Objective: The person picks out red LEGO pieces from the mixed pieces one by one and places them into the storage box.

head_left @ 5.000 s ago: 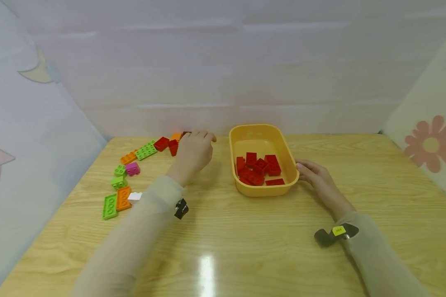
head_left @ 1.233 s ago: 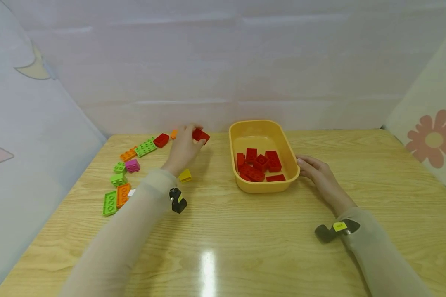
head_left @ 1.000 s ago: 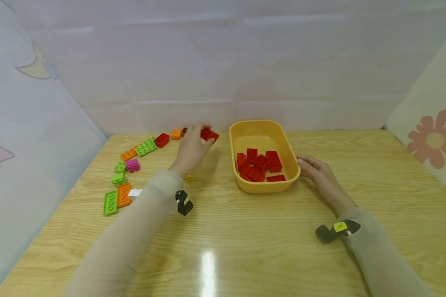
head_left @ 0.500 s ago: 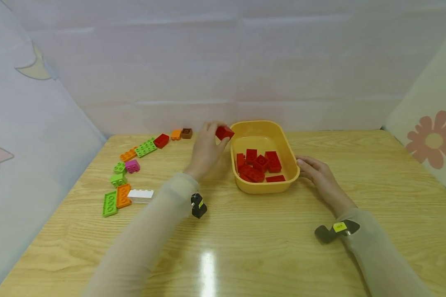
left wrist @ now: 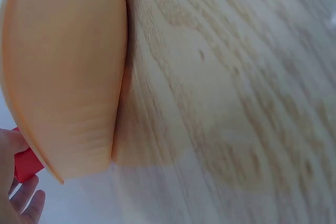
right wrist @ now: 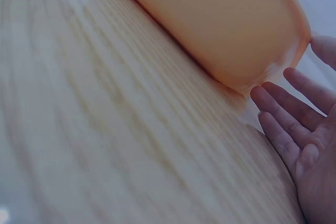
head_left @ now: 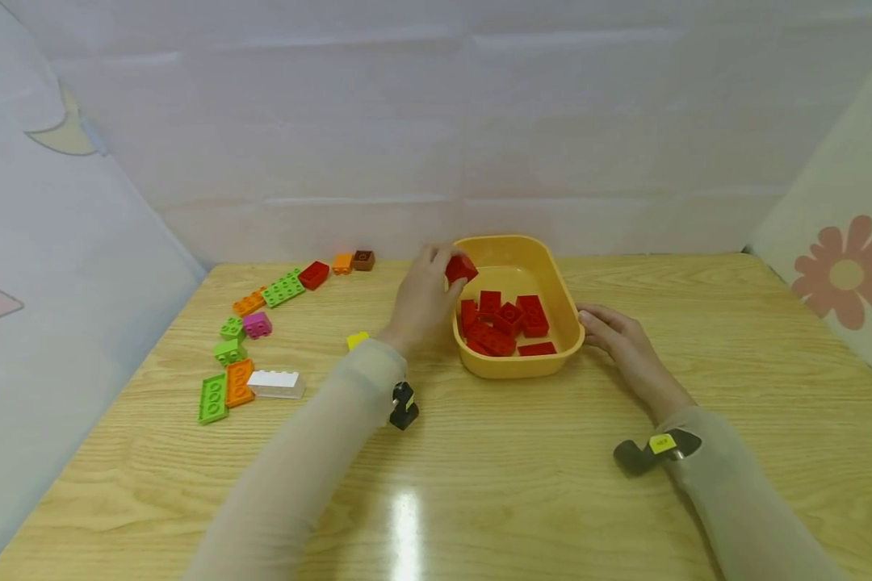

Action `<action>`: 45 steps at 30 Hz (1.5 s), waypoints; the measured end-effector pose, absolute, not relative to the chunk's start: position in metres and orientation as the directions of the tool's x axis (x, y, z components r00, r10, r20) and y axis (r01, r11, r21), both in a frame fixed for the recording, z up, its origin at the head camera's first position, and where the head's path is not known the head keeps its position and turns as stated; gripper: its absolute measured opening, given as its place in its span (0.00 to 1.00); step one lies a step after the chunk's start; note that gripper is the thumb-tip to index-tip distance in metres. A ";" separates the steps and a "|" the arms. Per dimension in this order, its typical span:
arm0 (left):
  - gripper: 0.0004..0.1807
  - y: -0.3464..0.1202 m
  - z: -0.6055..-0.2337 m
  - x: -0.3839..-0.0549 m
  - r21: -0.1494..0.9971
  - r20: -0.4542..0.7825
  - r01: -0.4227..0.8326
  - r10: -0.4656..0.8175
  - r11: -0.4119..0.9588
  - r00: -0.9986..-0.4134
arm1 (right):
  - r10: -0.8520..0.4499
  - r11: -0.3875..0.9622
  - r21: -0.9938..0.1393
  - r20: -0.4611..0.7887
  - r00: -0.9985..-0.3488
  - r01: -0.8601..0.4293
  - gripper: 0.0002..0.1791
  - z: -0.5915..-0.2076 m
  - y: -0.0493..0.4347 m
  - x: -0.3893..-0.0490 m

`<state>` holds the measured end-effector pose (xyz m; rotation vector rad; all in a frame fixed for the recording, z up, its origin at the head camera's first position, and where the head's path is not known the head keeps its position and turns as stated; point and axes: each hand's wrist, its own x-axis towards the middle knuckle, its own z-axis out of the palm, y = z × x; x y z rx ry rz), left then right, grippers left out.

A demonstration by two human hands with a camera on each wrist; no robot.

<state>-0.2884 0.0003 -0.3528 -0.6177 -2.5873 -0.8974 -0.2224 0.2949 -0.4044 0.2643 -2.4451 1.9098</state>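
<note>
My left hand (head_left: 423, 297) pinches a red toy building brick (head_left: 462, 268) just inside the left rim of a yellow-orange plastic bin (head_left: 516, 369). In the left wrist view the brick (left wrist: 27, 166) shows between thumb and fingers, beside the bin's outer wall (left wrist: 68, 66). Several red bricks (head_left: 509, 319) lie in the near half of the bin. My right hand (head_left: 625, 349) is at the bin's right side. Seen from the right wrist, its thumb touches the rim, and the fingers of that hand (right wrist: 310, 135) stretch loosely toward the wall.
Left on the wooden table (head_left: 480, 484) lie several bricks: red (head_left: 314, 275), orange (head_left: 342, 263), brown (head_left: 363, 260), green (head_left: 283, 288), magenta (head_left: 257, 324) and white (head_left: 276, 384). A yellow brick (head_left: 358, 340) sits partly behind my left forearm. A cloth backdrop (head_left: 320, 161) stands behind.
My left hand, first over the bricks at the back, has picked up a red brick and carried it right to the bin. The right hand and the bin have stayed put.
</note>
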 end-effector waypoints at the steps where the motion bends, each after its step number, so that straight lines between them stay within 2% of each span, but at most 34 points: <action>1: 0.18 0.001 -0.353 -0.289 0.493 0.435 0.497 0.292 0.714 -0.851 | -0.116 0.236 -0.960 0.124 -0.985 -0.149 0.32 -0.404 0.295 -0.222; 14: 0.20 0.009 -0.358 -0.293 0.416 0.380 0.499 0.354 0.760 -0.855 | -0.112 0.256 -0.956 0.116 -0.987 -0.141 0.33 -0.402 0.293 -0.222; 22: 0.18 0.013 -0.356 -0.293 0.262 0.371 0.524 0.416 0.811 -0.830 | -0.114 0.252 -0.957 0.117 -0.987 -0.142 0.33 -0.401 0.294 -0.221; 26: 0.18 0.015 -0.354 -0.291 0.217 0.348 0.509 0.421 0.833 -0.838 | -0.115 0.252 -0.958 0.114 -0.987 -0.140 0.33 -0.402 0.294 -0.221; 35: 0.18 0.018 -0.352 -0.288 0.183 0.286 0.470 0.410 0.864 -0.866 | -0.120 0.239 -0.958 0.133 -0.984 -0.159 0.31 -0.403 0.294 -0.222; 45: 0.16 0.021 -0.350 -0.289 0.120 0.249 0.463 0.425 0.878 -0.870 | -0.120 0.241 -0.958 0.132 -0.984 -0.158 0.32 -0.404 0.295 -0.222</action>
